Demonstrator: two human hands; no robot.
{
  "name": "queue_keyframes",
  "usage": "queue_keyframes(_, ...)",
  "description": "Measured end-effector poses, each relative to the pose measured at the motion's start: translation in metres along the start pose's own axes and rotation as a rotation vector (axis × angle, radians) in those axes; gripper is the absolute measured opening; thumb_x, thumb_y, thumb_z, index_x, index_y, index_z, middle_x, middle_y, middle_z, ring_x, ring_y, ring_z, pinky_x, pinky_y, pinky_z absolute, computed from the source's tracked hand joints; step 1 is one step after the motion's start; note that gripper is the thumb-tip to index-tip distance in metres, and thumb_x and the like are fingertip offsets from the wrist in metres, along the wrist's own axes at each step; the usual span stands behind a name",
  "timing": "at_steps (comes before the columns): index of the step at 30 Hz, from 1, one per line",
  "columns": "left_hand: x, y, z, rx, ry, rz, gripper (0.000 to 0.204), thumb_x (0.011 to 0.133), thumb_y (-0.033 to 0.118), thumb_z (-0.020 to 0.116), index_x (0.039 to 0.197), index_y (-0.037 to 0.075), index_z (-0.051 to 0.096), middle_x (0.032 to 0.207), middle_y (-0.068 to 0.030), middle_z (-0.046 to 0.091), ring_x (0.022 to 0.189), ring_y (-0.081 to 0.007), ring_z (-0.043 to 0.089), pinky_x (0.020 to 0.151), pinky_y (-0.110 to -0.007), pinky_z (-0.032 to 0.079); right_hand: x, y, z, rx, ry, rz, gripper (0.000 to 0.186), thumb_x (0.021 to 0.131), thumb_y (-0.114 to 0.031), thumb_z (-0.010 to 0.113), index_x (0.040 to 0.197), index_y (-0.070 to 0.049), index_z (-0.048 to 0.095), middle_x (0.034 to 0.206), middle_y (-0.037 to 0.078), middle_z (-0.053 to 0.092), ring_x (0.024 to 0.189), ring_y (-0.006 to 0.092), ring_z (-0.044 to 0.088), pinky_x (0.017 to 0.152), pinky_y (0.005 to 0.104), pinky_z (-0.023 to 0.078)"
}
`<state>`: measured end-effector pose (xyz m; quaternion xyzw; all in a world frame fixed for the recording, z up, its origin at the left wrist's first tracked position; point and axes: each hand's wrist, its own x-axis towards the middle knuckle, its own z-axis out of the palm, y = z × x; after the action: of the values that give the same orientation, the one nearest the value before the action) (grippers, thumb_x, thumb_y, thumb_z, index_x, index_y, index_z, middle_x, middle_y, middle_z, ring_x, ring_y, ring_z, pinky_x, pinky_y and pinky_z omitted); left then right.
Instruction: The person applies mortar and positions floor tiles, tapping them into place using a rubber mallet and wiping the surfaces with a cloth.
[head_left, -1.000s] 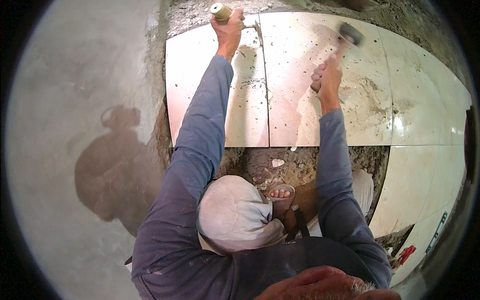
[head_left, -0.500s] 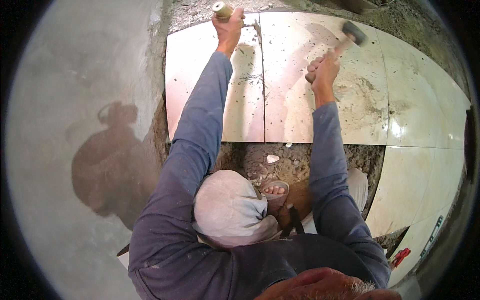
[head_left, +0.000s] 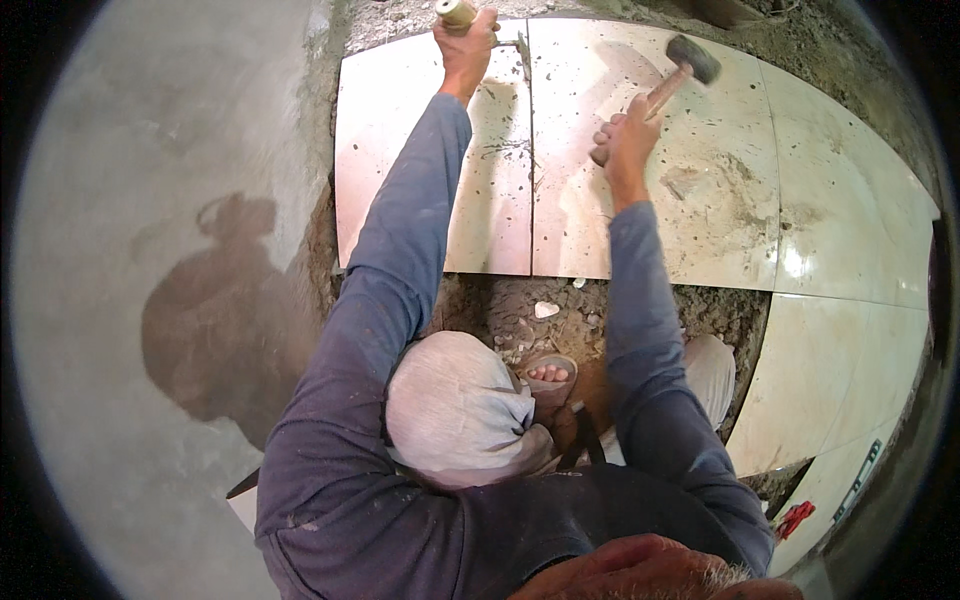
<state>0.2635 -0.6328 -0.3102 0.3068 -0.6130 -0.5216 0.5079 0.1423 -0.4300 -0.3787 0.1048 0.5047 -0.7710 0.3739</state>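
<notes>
The left hand (head_left: 467, 55) grips a pale-handled tool (head_left: 456, 13); the right hand (head_left: 628, 142) grips a dark-headed mallet (head_left: 692, 60). Floor tiles (head_left: 720, 225) lie edge to edge; the rubble patch (head_left: 515, 305) nearer the body is untiled.

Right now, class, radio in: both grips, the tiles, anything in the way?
Left grip: closed on pale-handled tool. Right grip: closed on dark-headed mallet over tiles. Dirt scattered on tiles, possibly in the way.
</notes>
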Motion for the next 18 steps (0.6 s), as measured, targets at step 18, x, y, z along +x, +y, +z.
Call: queue_keyframes(18,0.014,-0.057,-0.028,-0.006,0.008,0.08,0.017,0.091,0.013,0.07,0.078,0.007,0.063,0.07,-0.0033,0.064,0.058,-0.0128,0.059,0.052,-0.03,0.049,-0.031,0.036,0.014,-0.38,-0.506,0.378,0.032,0.104,-0.04,0.058,0.095,-0.014,0.042,0.066,-0.003,0.042,0.045,0.0066,0.039,0.035,0.0239,0.031)
